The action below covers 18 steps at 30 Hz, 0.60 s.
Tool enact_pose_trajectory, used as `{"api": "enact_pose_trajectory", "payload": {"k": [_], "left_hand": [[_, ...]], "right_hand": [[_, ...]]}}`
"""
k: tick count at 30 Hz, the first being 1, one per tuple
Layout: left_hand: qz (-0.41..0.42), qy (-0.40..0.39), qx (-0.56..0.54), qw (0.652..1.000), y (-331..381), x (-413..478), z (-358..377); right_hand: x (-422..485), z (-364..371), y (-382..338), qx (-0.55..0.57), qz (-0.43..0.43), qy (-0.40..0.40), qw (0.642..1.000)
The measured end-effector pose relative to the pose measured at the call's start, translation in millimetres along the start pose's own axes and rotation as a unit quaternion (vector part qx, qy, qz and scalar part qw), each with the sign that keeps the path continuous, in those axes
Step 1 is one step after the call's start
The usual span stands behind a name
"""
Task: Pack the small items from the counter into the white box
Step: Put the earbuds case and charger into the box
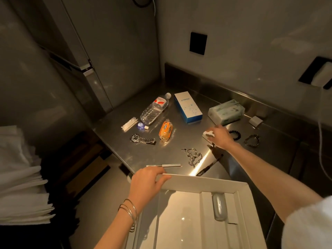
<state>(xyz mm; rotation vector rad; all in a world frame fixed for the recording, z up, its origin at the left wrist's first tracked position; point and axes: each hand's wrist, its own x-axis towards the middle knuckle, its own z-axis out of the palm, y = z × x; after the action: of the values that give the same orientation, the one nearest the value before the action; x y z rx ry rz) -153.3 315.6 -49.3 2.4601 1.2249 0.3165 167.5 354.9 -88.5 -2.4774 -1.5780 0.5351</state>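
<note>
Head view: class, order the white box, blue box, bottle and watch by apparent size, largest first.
1. white box, though it is nearest the camera, which enlarges it.
2. blue box and bottle: too alike to rank.
3. watch.

Dim, warm cast. Glare streak lay on steel counter, centre. White box interior, near, was brightest. Left side sat in shadow. Edges bowed by wide-angle lens; detail soft.
</note>
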Motion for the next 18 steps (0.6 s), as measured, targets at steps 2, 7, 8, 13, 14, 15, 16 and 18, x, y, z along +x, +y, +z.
{"api": "enact_pose_trajectory", "payload": {"k": [2,7,8,13,14,15,16,18], "left_hand": [[-0.003,-0.001,0.003,1.000,0.6,1.1,-0.5],[-0.016,-0.012,0.017,1.000,3.2,1.3,-2.4],[-0.021,-0.014,0.018,1.000,3.1,2.3,-2.3],[-0.027,-0.028,0.035,0.999,5.2,12.8,-0.6],[-0.028,-0.027,0.035,0.999,5.1,13.8,-0.2],[-0.029,-0.024,0.034,0.999,5.2,14.4,0.1],[-0.031,-0.021,0.032,0.999,4.9,14.6,1.2],[-0.040,-0.011,0.021,0.999,4.3,14.2,3.1]], "right_hand": [[15.9,11.0,9.1,-0.048,0.045,-0.026,0.997],[23.8,28.5,14.2,-0.018,0.058,-0.033,0.998],[21.8,29.3,12.7,-0.018,0.055,-0.019,0.998],[3.4,12.2,9.0,0.083,0.033,-0.031,0.996],[-7.8,2.5,5.3,0.140,0.030,-0.028,0.989],[-20.9,-7.6,1.8,0.187,0.021,-0.018,0.982],[-37.4,-18.5,-2.1,0.227,0.006,-0.009,0.974],[-78.1,-38.6,-7.7,0.276,-0.038,-0.009,0.960]]}}
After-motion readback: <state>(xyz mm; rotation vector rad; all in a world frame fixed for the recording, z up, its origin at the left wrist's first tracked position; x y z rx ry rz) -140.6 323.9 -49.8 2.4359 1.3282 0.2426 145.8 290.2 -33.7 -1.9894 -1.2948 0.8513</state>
